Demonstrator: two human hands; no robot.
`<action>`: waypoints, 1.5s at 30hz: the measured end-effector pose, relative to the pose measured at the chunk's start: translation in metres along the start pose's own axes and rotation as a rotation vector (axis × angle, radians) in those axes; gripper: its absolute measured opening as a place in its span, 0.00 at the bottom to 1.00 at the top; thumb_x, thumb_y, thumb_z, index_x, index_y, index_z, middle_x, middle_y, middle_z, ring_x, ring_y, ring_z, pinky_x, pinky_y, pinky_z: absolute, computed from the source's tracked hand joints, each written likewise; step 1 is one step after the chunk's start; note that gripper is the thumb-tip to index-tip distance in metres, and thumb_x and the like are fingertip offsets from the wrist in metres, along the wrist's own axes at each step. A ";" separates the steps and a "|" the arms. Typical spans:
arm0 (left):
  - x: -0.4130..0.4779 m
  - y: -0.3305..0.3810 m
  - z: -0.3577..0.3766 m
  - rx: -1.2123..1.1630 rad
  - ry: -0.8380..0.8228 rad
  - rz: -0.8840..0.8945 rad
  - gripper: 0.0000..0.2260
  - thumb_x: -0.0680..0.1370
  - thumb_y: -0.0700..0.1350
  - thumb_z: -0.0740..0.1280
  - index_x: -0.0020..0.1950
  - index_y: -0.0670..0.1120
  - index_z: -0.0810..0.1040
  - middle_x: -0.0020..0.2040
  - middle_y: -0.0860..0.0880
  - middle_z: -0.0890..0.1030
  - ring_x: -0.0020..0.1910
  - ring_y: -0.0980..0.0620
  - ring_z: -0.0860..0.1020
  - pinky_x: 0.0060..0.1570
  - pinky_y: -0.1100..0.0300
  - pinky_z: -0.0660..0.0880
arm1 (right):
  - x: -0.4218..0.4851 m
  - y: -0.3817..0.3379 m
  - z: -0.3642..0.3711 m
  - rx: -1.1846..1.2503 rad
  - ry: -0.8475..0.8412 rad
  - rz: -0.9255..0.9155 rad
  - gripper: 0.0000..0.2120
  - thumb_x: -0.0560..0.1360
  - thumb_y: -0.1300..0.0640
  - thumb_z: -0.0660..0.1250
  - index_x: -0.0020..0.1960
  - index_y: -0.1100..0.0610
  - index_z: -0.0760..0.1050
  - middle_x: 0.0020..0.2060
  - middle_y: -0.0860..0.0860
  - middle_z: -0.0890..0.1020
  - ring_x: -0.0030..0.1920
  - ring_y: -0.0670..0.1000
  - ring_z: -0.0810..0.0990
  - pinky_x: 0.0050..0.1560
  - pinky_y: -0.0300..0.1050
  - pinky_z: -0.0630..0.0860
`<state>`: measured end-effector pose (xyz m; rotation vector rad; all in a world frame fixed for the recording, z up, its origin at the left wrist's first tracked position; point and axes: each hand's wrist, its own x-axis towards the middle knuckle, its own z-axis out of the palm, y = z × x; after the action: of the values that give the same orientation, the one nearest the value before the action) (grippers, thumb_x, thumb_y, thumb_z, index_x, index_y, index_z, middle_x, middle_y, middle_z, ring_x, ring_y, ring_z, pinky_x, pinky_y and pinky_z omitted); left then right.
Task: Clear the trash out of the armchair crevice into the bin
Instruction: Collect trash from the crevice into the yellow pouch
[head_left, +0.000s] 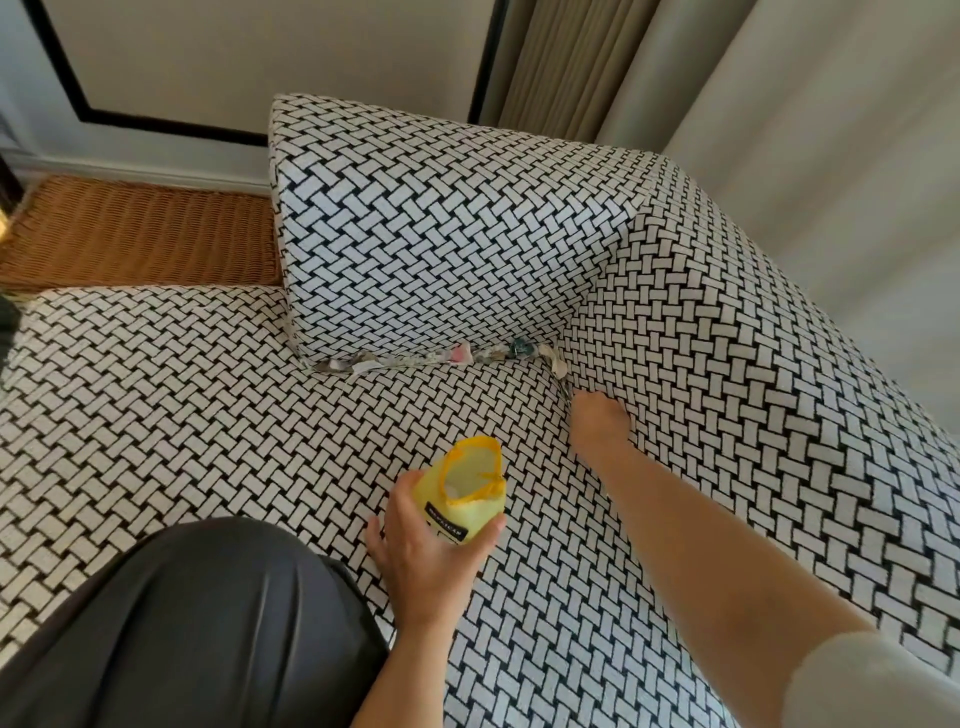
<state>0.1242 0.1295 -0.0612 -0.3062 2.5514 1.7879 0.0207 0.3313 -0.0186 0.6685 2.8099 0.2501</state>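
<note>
The task looks to be in its early part, since most of the trash (431, 357) lies wedged along the crevice where the back cushion (441, 228) meets the seat (182, 405) of the armchair, a line of crumpled paper and wrapper scraps running right to the corner by the armrest (727, 364). The left hand (421, 556) holds a small yellow bin (470, 499) over the seat, fingers and thumb curled round its side, mouth tipped toward the crevice. Something pale may lie inside it, though the view into it is too poor to be sure. The right hand (597, 421) reaches to the corner gap just below the last scraps, its fingertips tucked into the fold of fabric and out of sight, so I cannot tell whether it pinches anything. By my reckoning nearly the whole row is left to pull out and drop into the bin.
</note>
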 end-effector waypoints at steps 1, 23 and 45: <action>0.001 0.000 0.000 -0.009 0.004 0.007 0.45 0.53 0.73 0.64 0.64 0.50 0.64 0.56 0.57 0.67 0.59 0.57 0.56 0.69 0.37 0.54 | -0.003 0.001 0.003 0.009 0.023 0.004 0.08 0.76 0.65 0.60 0.55 0.60 0.72 0.49 0.55 0.79 0.48 0.53 0.77 0.42 0.43 0.73; -0.002 -0.010 0.009 0.222 0.025 0.066 0.45 0.57 0.75 0.61 0.67 0.53 0.57 0.65 0.45 0.70 0.67 0.41 0.60 0.59 0.33 0.67 | -0.091 -0.030 -0.048 0.743 -0.039 -0.512 0.09 0.77 0.58 0.63 0.51 0.58 0.80 0.42 0.46 0.81 0.33 0.36 0.72 0.37 0.26 0.69; 0.003 -0.010 0.011 0.284 0.094 0.210 0.43 0.67 0.76 0.50 0.65 0.42 0.64 0.57 0.42 0.75 0.57 0.50 0.63 0.53 0.33 0.70 | 0.041 -0.020 0.005 0.011 0.103 -0.008 0.09 0.77 0.66 0.60 0.56 0.63 0.74 0.48 0.56 0.80 0.48 0.54 0.79 0.43 0.44 0.76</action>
<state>0.1212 0.1363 -0.0747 -0.1228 2.9536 1.4643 -0.0218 0.3336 -0.0357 0.6640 2.9135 0.2756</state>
